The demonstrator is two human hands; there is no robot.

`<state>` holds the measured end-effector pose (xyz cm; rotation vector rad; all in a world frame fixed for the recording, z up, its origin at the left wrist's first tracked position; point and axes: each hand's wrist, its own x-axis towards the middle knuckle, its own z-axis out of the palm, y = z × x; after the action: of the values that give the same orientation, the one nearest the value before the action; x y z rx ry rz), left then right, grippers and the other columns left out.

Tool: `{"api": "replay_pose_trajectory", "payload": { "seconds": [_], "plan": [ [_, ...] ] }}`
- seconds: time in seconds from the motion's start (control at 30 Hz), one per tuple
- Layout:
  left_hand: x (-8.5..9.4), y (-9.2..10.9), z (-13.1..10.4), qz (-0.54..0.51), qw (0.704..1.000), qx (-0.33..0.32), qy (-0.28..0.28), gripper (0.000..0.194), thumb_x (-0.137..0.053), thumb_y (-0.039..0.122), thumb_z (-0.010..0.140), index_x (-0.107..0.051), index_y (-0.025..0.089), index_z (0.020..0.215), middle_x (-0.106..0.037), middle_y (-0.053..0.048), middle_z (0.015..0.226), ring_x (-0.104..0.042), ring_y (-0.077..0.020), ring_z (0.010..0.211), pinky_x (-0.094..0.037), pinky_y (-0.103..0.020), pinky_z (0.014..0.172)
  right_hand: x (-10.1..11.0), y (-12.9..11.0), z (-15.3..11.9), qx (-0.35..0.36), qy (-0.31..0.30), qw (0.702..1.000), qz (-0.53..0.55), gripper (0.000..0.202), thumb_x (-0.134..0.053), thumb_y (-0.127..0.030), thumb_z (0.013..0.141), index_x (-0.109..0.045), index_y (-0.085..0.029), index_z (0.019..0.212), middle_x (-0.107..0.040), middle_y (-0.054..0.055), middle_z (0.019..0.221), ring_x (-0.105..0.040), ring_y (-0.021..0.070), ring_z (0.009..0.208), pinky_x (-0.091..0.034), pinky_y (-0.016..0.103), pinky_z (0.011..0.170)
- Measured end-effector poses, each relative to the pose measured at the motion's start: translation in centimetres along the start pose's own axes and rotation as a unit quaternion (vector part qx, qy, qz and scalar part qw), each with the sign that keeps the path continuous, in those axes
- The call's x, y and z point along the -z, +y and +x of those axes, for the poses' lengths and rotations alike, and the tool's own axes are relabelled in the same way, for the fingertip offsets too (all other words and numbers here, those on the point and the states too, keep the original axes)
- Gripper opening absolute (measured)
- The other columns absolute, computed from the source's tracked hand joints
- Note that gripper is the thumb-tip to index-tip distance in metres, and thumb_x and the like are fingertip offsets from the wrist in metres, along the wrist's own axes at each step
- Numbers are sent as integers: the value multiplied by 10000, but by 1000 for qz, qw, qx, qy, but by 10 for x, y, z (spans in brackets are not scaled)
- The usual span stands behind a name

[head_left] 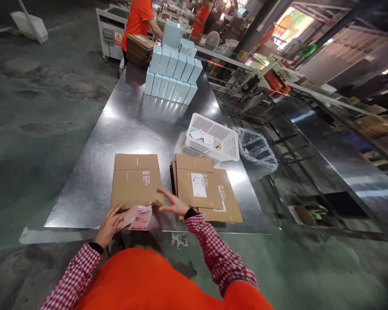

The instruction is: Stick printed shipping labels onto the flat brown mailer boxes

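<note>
A flat folded cardboard box [132,185] with white print lies on the metal table in front of me. At its near edge is a strip of printed shipping labels [141,218], its pinkish end reaching over the table's front edge. My left hand [108,226] grips this strip beside the box's near left corner, fingers partly over it. My right hand [173,203] is open, fingers spread, at the box's right edge; whether it touches the cardboard I cannot tell. To the right lies a stack of folded cardboard boxes [186,183], with white labels on the two uppermost.
A white perforated basket [231,146] holding papers and cards stands behind the stack. Beyond the table's right edge is a bin with a clear liner [258,150]. Light blue boxes [171,64] are piled at the far end, near a co-worker in orange [139,19] and brown cartons [139,49].
</note>
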<state>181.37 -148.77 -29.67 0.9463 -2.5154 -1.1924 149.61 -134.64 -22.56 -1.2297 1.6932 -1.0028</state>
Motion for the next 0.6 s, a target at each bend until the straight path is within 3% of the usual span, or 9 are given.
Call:
{"api": "replay_pose_trajectory", "payload": {
  "seconds": [0.03,0.07,0.1,0.17,0.27,0.33,0.43,0.5,0.6],
  "plan": [
    [2,-1,-2,-2,1000,3,-2,449,-319,392,929,-692,183,789,-537,-98,1360,-451,-277,1286,-369,-508,1076,-33,0,8,16,-51,999,8,539,-813,-311,584,-649,-221,1089,-659,74,1064,-607,250,1042,-487,373,888],
    [3,-2,-4,-3,1000,8,-4,448,-322,396,925,-694,181,798,-546,-106,1350,-459,-285,1281,-377,-507,1070,-61,-1,14,18,-71,997,11,462,-777,-332,632,-659,-204,1060,-676,60,989,-635,221,933,-504,355,834],
    [5,-2,-8,-4,1000,14,-4,437,-329,398,919,-698,182,829,-555,-114,1339,-475,-292,1270,-390,-509,1059,-83,-1,19,9,-68,998,5,380,-737,-351,682,-670,-187,1018,-683,48,916,-638,192,838,-511,332,779],
    [10,3,-18,-8,1000,30,5,393,-372,409,901,-677,188,1015,-540,-129,1353,-490,-306,1259,-417,-516,1031,-109,-5,21,-5,-19,1000,0,250,-649,-362,775,-684,-163,922,-677,40,813,-612,161,734,-500,297,704],
    [18,24,-29,-19,998,39,35,617,-513,458,841,-389,203,1389,-377,-139,1483,-387,-308,1343,-384,-507,1061,-111,-18,19,23,-24,999,22,257,-612,-403,816,-695,-172,892,-680,42,818,-607,161,763,-488,280,702],
    [23,45,-27,-50,997,38,46,724,-551,461,829,-263,211,1444,-404,-131,1466,-409,-275,1332,-388,-453,1070,-107,-29,20,29,-64,996,58,307,-620,-453,805,-701,-185,931,-690,41,847,-619,163,781,-492,278,711],
    [27,69,-13,-99,990,77,65,509,-470,446,887,-426,187,1323,-674,-85,1114,-649,-210,1024,-523,-340,892,-108,-41,27,-1,-56,994,94,383,-641,-529,758,-707,-177,893,-686,26,771,-609,152,687,-494,273,651],
    [27,74,-3,-92,986,106,84,422,-421,470,905,-541,173,1179,-711,-59,934,-685,-197,846,-552,-299,751,-115,-45,31,-12,-8,996,92,363,-637,-530,757,-703,-175,805,-666,16,691,-587,150,621,-490,279,610],
    [25,67,2,-60,988,112,91,423,-383,498,916,-611,174,1066,-719,-66,946,-686,-205,829,-543,-287,706,-120,-43,38,-8,57,995,77,286,-605,-473,795,-680,-200,757,-669,14,705,-603,166,659,-508,303,657]
  ]
}}
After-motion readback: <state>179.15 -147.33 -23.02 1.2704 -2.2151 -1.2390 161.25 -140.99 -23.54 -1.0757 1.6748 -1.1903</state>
